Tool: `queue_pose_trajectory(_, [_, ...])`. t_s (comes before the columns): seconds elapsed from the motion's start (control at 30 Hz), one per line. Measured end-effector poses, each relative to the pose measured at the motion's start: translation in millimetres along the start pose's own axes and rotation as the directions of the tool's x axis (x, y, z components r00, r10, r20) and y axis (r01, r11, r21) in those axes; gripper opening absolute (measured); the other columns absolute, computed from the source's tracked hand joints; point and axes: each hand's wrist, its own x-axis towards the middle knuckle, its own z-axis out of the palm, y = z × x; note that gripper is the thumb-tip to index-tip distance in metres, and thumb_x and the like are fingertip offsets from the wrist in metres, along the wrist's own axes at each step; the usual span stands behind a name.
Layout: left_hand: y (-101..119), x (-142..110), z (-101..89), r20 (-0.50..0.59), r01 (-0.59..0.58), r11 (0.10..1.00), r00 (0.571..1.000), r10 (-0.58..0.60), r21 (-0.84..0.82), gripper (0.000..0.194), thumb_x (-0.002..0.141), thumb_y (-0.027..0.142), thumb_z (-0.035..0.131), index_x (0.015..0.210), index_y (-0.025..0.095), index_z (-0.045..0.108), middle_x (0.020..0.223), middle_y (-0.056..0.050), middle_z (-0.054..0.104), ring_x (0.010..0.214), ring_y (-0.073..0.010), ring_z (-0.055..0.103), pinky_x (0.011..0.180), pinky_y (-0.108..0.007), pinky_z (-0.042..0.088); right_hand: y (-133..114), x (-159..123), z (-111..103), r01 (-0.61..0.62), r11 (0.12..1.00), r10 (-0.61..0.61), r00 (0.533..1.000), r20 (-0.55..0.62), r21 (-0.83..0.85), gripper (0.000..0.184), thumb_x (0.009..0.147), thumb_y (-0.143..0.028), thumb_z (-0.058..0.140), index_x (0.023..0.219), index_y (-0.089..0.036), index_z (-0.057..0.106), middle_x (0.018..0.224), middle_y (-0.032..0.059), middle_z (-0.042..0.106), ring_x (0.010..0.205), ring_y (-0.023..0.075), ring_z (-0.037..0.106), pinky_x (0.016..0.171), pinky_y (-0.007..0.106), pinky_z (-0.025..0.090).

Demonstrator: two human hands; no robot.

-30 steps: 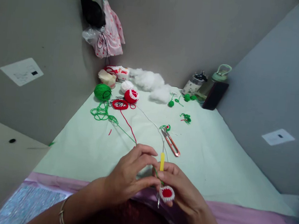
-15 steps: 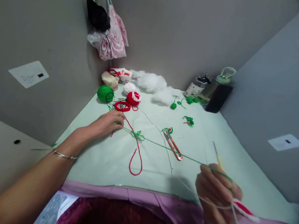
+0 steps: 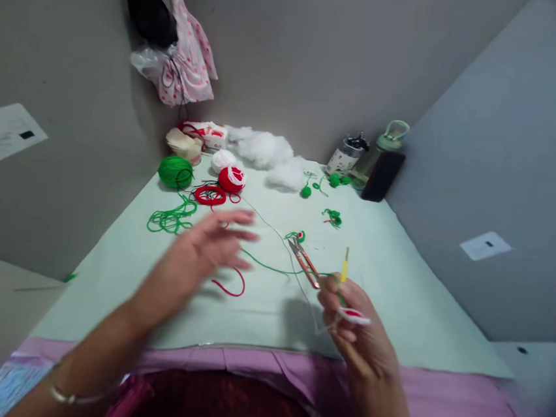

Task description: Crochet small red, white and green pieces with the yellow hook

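My right hand (image 3: 355, 324) is closed on a yellow-handled crochet hook (image 3: 344, 269) and a small red and white crochet piece (image 3: 355, 317), held above the near part of the pale green table cover (image 3: 398, 292). A green yarn strand (image 3: 267, 264) runs from that hand leftward across the cover. My left hand (image 3: 205, 251) hovers over the middle of the cover, motion-blurred, fingers stretched out and apart, with nothing visible in it. Orange-handled snips (image 3: 306, 264) lie just left of my right hand.
At the back left sit a green yarn ball (image 3: 175, 172), a red and white ball (image 3: 232, 178), a red coil (image 3: 210, 195) and loose green yarn (image 3: 169, 219). White stuffing (image 3: 268, 155), a jar (image 3: 343, 156) and bottle (image 3: 379, 149) stand by the wall. A pink bag (image 3: 180, 71) hangs above.
My left hand has left the green yarn near the back left and swung toward the middle. My right hand came back in from the right with the hook and piece; the green strand slackened.
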Motion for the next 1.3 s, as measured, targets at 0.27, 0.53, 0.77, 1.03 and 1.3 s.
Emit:
queue_pose_trajectory(0.27, [3.6, 2.0, 92.4, 0.095, 0.046, 0.853, 0.995, 0.005, -0.52, 0.04, 0.109, 0.059, 0.044, 0.118, 0.028, 0.068, 0.154, -0.01, 0.065, 0.155, -0.0295, 0.047, 0.12, -0.059, 0.048, 18.6, -13.9, 25.1, 0.227, 0.89, -0.228, 0.973, 0.045, -0.396, 0.032, 0.081, -0.042, 0.089, 0.067, -0.017, 0.073, 0.06, 0.0005, 0.066, 0.056, 0.0101, 0.056, 0.055, 0.021, 0.05])
queue_pose_trajectory(0.53, [-15.5, 3.5, 85.4, 0.097, -0.293, 0.921, 0.956, 0.277, 0.257, 0.022, 0.103, 0.037, 0.064, 0.099, 0.025, 0.082, 0.146, -0.01, 0.071, 0.162, -0.0344, 0.033, 0.133, -0.066, 0.012, 22.9, -9.5, 17.6, 0.281, 0.864, -0.308, 0.951, 0.003, -0.417, 0.027, 0.084, -0.043, 0.086, 0.076, -0.019, 0.076, 0.065, 0.0007, 0.069, 0.059, 0.0128, 0.057, 0.057, 0.023, 0.048])
queue_pose_trajectory(0.77, [-22.7, -1.6, 88.6, -0.133, 0.161, 0.941, 0.969, -0.208, -0.299, 0.02, 0.095, 0.039, 0.073, 0.104, 0.027, 0.086, 0.112, -0.005, 0.082, 0.111, -0.0246, 0.071, 0.105, -0.042, 0.054, 23.9, -9.0, 18.6, 0.377, 0.833, -0.371, 0.924, 0.096, -0.404, 0.021, 0.09, -0.04, 0.081, 0.081, -0.021, 0.08, 0.075, 0.0028, 0.071, 0.069, 0.0158, 0.062, 0.066, 0.027, 0.052])
queue_pose_trajectory(1.03, [-22.9, -7.1, 91.6, 0.018, 0.283, 0.899, 0.956, -0.294, -0.334, 0.037, 0.081, 0.026, 0.084, 0.118, 0.026, 0.084, 0.08, 0.001, 0.069, 0.071, -0.0136, 0.061, 0.069, -0.026, 0.054, 30.3, -7.5, 20.7, 0.664, 0.579, -0.684, 0.711, 0.161, -0.473, 0.011, 0.094, -0.02, 0.078, 0.096, -0.029, 0.084, 0.087, 0.0032, 0.076, 0.084, 0.0187, 0.07, 0.076, 0.031, 0.057])
queue_pose_trajectory(1.3, [-15.0, -20.6, 82.3, 0.166, 0.359, 0.785, 0.933, -0.32, -0.504, 0.043, 0.091, 0.036, 0.081, 0.132, 0.025, 0.079, 0.098, -0.004, 0.074, 0.088, -0.0173, 0.067, 0.087, -0.03, 0.055, 40.3, -17.9, -1.4, 0.624, -0.321, -0.679, 0.373, 0.633, -0.712, 0.057, 0.095, -0.009, 0.07, 0.147, -0.033, 0.066, 0.115, 0.0081, 0.078, 0.096, 0.0239, 0.078, 0.077, 0.035, 0.067])
